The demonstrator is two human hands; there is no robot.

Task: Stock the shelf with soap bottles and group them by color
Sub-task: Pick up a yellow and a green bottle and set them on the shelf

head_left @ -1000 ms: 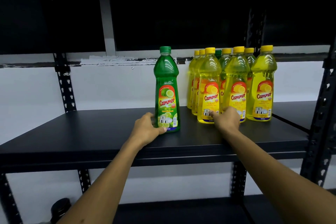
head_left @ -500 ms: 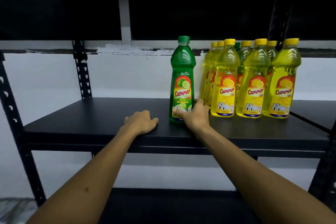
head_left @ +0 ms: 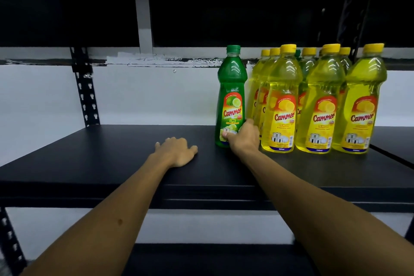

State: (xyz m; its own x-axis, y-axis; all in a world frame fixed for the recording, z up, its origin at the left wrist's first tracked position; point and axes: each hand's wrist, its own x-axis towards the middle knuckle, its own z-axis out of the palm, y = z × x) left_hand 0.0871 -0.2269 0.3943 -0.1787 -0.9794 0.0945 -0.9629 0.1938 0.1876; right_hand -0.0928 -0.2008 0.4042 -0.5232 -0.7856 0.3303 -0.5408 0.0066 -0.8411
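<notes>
- My right hand (head_left: 243,139) grips the base of the green bottle (head_left: 231,96), upright on the shelf (head_left: 89,163), just left of the yellow group.
- The yellow bottles (head_left: 318,101) are clustered; a green cap peeks behind them, so I judge sorting unfinished.
- My left hand (head_left: 177,151) rests flat, holding nothing.

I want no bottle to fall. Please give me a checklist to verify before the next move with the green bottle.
1. Right hand grips the green bottle at its base: ok.
2. Green bottle upright on the shelf: ok.
3. Left hand rests flat on the shelf, holding nothing: ok.
4. Free shelf space left of the green bottle: ok.
5. Yellow bottles grouped upright at the right: ok.
6. Only yellow in that group: not ok, a green cap shows behind.
</notes>
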